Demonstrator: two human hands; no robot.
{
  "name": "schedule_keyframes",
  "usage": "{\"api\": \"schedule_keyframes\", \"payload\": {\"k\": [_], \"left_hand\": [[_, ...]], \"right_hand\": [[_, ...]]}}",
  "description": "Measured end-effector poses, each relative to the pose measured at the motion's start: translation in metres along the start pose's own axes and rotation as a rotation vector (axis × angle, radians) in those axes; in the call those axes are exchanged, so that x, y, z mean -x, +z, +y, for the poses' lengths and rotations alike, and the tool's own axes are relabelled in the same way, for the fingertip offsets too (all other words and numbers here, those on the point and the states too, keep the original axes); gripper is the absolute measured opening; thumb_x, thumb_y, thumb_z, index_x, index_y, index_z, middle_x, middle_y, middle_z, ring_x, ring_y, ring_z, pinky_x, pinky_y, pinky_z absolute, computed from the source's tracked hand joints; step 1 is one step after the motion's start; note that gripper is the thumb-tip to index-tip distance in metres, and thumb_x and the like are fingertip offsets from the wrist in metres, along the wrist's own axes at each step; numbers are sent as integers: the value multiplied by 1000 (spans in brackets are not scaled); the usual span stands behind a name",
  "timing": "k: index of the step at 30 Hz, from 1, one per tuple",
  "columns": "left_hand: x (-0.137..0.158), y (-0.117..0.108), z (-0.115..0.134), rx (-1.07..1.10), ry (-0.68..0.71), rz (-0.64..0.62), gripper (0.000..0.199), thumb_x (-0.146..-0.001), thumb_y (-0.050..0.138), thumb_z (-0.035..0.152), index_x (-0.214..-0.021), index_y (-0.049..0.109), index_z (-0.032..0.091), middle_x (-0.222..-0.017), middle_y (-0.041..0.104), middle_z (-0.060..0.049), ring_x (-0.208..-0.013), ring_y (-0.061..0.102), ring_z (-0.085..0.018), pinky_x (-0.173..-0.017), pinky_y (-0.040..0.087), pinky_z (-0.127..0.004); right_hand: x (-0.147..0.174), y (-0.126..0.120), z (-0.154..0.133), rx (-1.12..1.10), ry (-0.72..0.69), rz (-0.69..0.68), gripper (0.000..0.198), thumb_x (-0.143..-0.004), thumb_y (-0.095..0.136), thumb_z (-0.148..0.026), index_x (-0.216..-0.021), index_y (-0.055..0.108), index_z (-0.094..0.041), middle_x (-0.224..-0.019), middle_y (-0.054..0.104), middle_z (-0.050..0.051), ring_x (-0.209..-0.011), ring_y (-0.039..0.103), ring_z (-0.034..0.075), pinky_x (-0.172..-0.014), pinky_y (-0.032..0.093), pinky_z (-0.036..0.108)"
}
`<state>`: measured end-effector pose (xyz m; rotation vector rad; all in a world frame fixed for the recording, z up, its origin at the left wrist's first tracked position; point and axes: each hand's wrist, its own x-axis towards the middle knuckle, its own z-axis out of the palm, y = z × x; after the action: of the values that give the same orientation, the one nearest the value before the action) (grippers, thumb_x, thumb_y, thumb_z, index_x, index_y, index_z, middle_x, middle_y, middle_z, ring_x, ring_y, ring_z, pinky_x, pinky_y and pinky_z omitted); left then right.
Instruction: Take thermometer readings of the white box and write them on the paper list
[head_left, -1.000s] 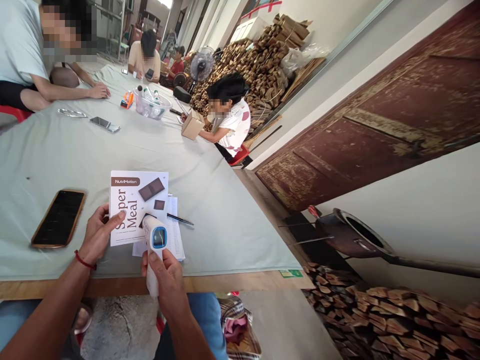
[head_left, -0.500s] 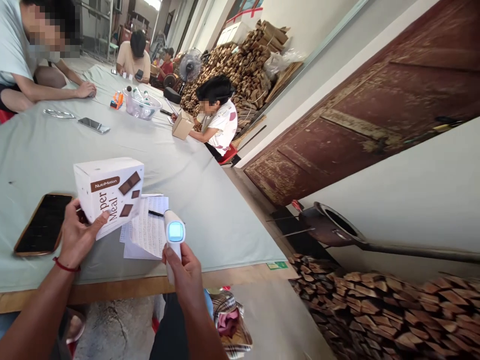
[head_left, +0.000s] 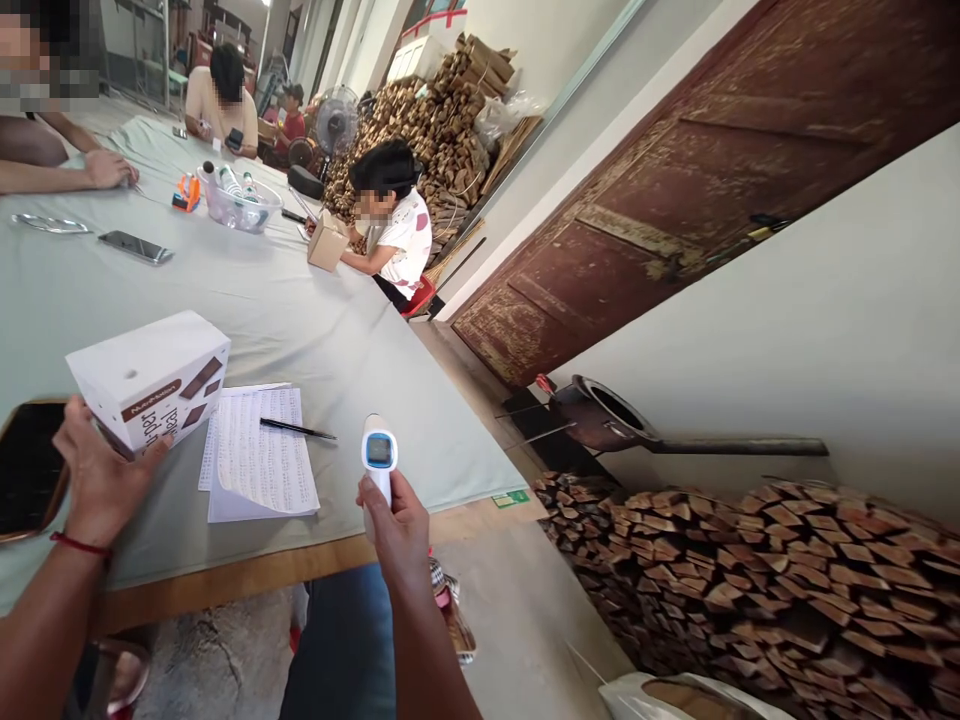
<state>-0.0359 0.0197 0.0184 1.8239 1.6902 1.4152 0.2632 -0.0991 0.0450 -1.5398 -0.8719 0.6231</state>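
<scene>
My left hand (head_left: 112,470) grips the lower edge of a white carton (head_left: 161,375) printed with brown bars, tilted over the table at the left. In my right hand (head_left: 397,515) is a white infrared thermometer (head_left: 380,455), held upright by its handle near the table's front edge. Its small blue-rimmed screen faces me and looks dark. Between the hands lie sheets of written paper (head_left: 262,460), with a black pen (head_left: 298,429) across their right side. A dark phone (head_left: 28,465) in a brown case rests left of the carton.
The cloth-covered table (head_left: 292,320) stretches away from me. Farther back are a phone (head_left: 135,246), a clear basket of bottles (head_left: 238,208) and an orange item (head_left: 186,193). A person (head_left: 390,225) with a cardboard box (head_left: 328,240) sits at the right edge. Stacked firewood (head_left: 750,580) fills the lower right.
The carton has tipped so more of its top shows. My right hand has moved the thermometer right, away from the papers. Its lit screen has gone dark. The view has swung right.
</scene>
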Motion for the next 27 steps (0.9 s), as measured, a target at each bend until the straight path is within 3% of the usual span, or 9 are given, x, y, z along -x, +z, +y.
{"api": "schedule_keyframes", "payload": {"k": [2,4,6,10,13,17,21,24,27], "left_hand": [[4,1,13,-153,88,213,101,-67,76,51,-145,23,12,-142,33,-22,-132,30,-50,-108,31,-68],[10,2,26,-209,295,392,108,-64,79,48,-147,22,10,-146,28,-24,-134,30,-49,-110,28,-67],[19,6,37,-169,478,405,95,-67,79,40,-145,32,15,-145,33,-21,-134,35,-45,-111,31,-64],[42,19,54,22,623,-38,35,-84,62,19,-119,61,25,-120,64,-10,-121,55,-31,-109,39,-54],[60,33,61,48,760,-260,27,-90,50,11,-110,65,23,-109,69,-7,-112,61,-23,-101,48,-44],[73,48,63,-70,803,-389,25,-92,46,9,-101,66,20,-104,69,-8,-105,61,-21,-94,50,-39],[74,52,61,-208,765,-537,19,-90,49,7,-89,64,19,-92,66,-7,-92,60,-22,-82,48,-37],[73,52,60,-282,766,-626,18,-89,51,6,-82,62,19,-86,63,-7,-81,57,-21,-73,44,-36],[73,50,59,-306,782,-668,19,-89,51,4,-85,63,18,-85,62,-7,-79,55,-21,-72,43,-35]], "right_hand": [[-9,-5,10,65,-17,26,46,-75,66,-57,-100,66,-18,-74,63,0,-67,52,17,-63,43,29],[-23,-12,23,206,-32,62,54,-75,63,-57,-110,65,-16,-89,69,6,-78,58,21,-71,46,32],[-40,-19,36,443,-43,87,54,-77,61,-52,-117,64,-15,-106,69,11,-95,61,26,-81,46,35],[-67,-32,56,930,-18,54,46,-84,54,-36,-124,61,-14,-112,65,17,-107,59,31,-85,43,37],[-74,-33,64,1134,-26,45,42,-87,53,-32,-123,62,-13,-107,64,19,-103,59,32,-83,42,39],[-72,-17,67,1151,-254,143,41,-87,54,-29,-125,61,-15,-120,58,20,-113,52,34,-91,39,45],[-72,20,63,973,-513,-50,34,-93,46,-24,-120,65,-21,-121,61,14,-113,51,28,-95,38,41],[-77,44,58,1016,-455,-129,34,-93,46,-21,-119,67,-19,-120,61,15,-109,52,27,-92,38,40],[-82,52,55,1102,-327,-172,29,-93,50,-22,-113,70,-17,-111,63,15,-105,54,28,-89,37,40]]}}
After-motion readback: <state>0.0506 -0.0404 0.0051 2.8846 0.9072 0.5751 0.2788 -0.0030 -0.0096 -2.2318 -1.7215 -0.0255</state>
